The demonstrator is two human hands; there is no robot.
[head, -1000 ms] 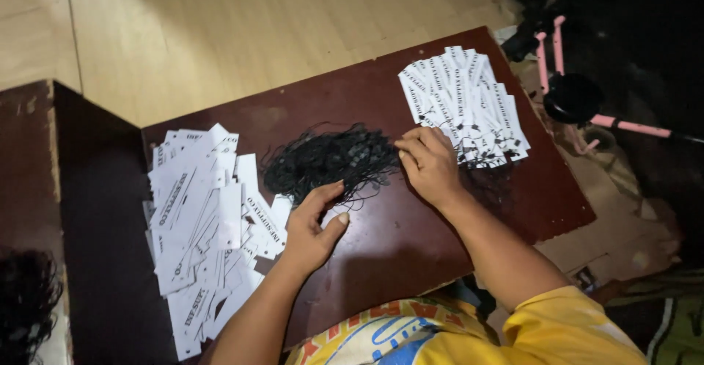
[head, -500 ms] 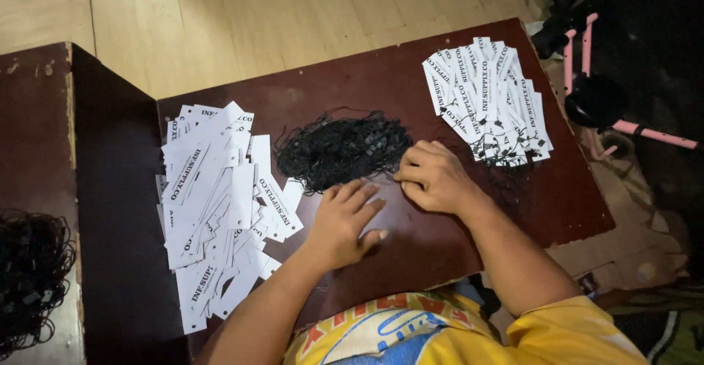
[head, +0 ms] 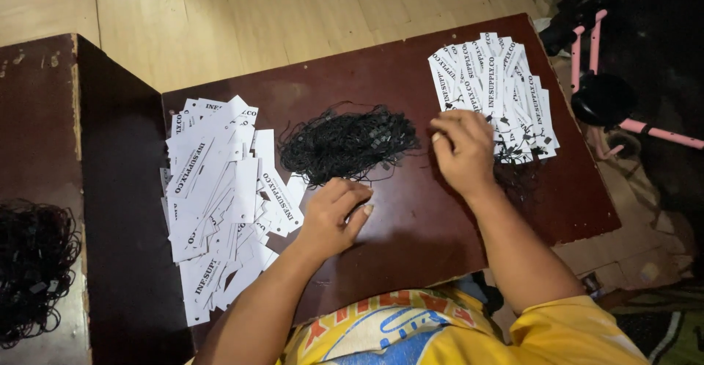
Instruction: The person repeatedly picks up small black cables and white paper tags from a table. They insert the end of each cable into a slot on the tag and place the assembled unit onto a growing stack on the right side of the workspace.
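Note:
A tangled pile of black string loops (head: 345, 143) lies in the middle of a dark red-brown table (head: 411, 233). My left hand (head: 334, 217) rests on the table at the pile's near edge, fingers curled in, thumb alongside, right beside a loose spread of white printed paper tags (head: 216, 200). My right hand (head: 462, 148) hovers to the right of the pile, fingers pinched together, touching the near-left edge of a second stack of white tags (head: 495, 90) that have black strings on them. Whether the pinched fingers hold a string is hidden.
A darker table (head: 44, 115) stands at the left with another heap of black strings (head: 33, 269) on it. Pink-handled gear with a black round part (head: 605, 97) lies off the table's right side. Light wooden floor (head: 257, 13) lies beyond. Cardboard (head: 623, 255) sits at the lower right.
My left hand went from lying flat to curled, shifting toward the string pile. My right hand moved right, away from the pile and up to the right tag stack.

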